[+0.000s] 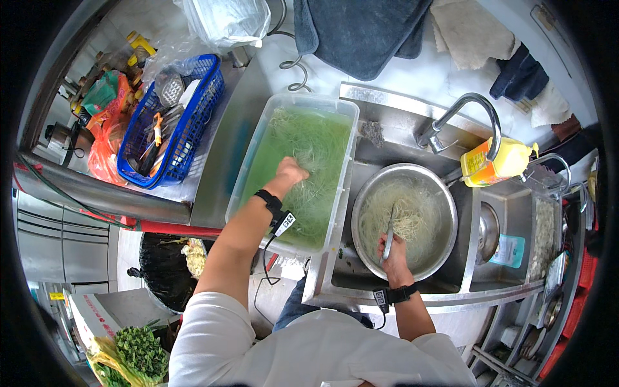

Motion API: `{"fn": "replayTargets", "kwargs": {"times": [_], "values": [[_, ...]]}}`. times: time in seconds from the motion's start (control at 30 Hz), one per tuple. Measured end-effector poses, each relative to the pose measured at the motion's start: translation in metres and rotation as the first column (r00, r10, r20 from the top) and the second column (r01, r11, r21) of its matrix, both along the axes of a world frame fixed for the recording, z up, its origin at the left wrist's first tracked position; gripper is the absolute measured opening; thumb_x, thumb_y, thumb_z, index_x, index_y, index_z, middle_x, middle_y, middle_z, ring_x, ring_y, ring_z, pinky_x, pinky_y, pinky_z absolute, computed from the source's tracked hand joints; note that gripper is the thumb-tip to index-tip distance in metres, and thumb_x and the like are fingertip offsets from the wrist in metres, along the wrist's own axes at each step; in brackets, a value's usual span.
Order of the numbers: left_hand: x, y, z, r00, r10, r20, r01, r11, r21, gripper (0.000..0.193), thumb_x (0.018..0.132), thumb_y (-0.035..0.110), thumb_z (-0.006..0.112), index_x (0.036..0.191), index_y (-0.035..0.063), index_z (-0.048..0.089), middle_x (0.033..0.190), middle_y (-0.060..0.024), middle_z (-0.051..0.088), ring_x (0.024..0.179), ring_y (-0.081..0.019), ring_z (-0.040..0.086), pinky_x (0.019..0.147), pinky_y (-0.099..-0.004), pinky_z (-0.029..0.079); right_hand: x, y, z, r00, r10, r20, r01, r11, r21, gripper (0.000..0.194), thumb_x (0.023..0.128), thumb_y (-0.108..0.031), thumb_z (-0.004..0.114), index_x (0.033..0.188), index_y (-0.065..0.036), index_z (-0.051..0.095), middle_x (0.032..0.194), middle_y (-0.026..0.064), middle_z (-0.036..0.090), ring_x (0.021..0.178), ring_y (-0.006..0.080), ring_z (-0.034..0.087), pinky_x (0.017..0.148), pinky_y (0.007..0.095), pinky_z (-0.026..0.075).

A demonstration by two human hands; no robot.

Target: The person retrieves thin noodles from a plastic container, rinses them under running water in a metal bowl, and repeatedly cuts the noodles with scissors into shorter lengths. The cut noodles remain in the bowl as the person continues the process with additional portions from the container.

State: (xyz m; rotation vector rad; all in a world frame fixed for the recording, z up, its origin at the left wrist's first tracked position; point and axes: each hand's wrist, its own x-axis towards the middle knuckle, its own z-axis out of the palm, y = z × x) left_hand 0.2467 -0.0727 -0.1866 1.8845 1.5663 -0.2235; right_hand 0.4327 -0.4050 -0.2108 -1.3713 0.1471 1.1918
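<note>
My left hand (292, 171) is closed on thin pale noodle-like strands (307, 157) at the surface of greenish water in a clear plastic tub (354, 121). My right hand (395, 254) grips a metal tool (388, 237), perhaps scissors or a knife, with its narrow end pointing away from me over a steel basin (452, 213). The basin stands in the sink and holds water with more strands, paler and bunched (408, 220) near the tool's tip. How deep the fingers of my left hand reach is hidden.
A chrome faucet (466, 99) arches behind the basin, beside a yellow detergent bottle (498, 162). A blue plastic basket (205, 116) of utensils stands left of the tub. Steel sink compartments (508, 213) lie at the right. A black-lined bin (162, 271) and leafy greens (140, 350) are at lower left.
</note>
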Motion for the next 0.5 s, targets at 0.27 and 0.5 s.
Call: {"fn": "replayTargets", "kwargs": {"times": [0.27, 0.5], "values": [[-0.036, 0.003, 0.063, 0.89, 0.166, 0.424, -0.241, 0.962, 0.129, 0.042, 0.061, 0.017, 0.074, 0.094, -0.0072, 0.064, 0.083, -0.0192, 0.066, 0.077, -0.0266, 0.065, 0.071, -0.0358, 0.051, -0.004, -0.025, 0.029, 0.998, -0.051, -0.026, 0.052, 0.998, 0.038, 0.015, 0.08, -0.008, 0.06, 0.093, -0.004, 0.052, 0.064, 0.0019, 0.052, 0.046, 0.0108, 0.046, 0.038, 0.0243, 0.036], [-0.051, 0.004, 0.194, 0.767, 0.161, 0.622, -0.334, 0.927, 0.172, 0.034, 0.064, 0.008, 0.071, 0.092, -0.0084, 0.065, 0.078, -0.0127, 0.066, 0.066, -0.0206, 0.063, 0.065, -0.0337, 0.052, -0.008, -0.034, 0.052, 1.0, 0.012, -0.013, -0.011, 0.998, 0.065, 0.013, 0.082, -0.007, 0.059, 0.093, -0.005, 0.053, 0.063, 0.0005, 0.051, 0.045, 0.0098, 0.046, 0.038, 0.0231, 0.035]]}}
